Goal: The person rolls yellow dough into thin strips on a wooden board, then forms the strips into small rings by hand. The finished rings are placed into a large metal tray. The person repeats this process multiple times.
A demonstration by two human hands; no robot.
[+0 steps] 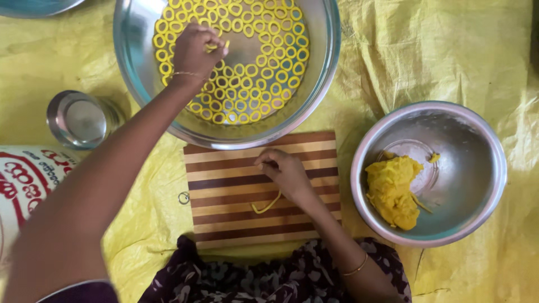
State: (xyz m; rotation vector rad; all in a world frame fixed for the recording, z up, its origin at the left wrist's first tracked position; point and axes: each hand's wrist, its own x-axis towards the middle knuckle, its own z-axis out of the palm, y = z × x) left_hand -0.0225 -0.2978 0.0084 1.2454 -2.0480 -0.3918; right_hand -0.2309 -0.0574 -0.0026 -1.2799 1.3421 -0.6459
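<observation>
Head view: left hand [193, 50] reaches far into the big steel pan [140, 84], fingers pinched on a dough ring [216, 46] among many rings. Right hand [283, 171] rests curled on the striped board [224, 224], pinching a dough strand [268, 205].

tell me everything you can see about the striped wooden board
The cutting board is a rectangle of wood in alternating pale and dark brown stripes running side to side. It lies flat on the yellow plastic sheet, right in front of the person. Its far edge is tucked under the rim of the large steel bowl. The right hand rests on it, and a thin curved strip of yellow dough lies on the board beside that hand. Its surface looks smooth and otherwise bare.
</observation>
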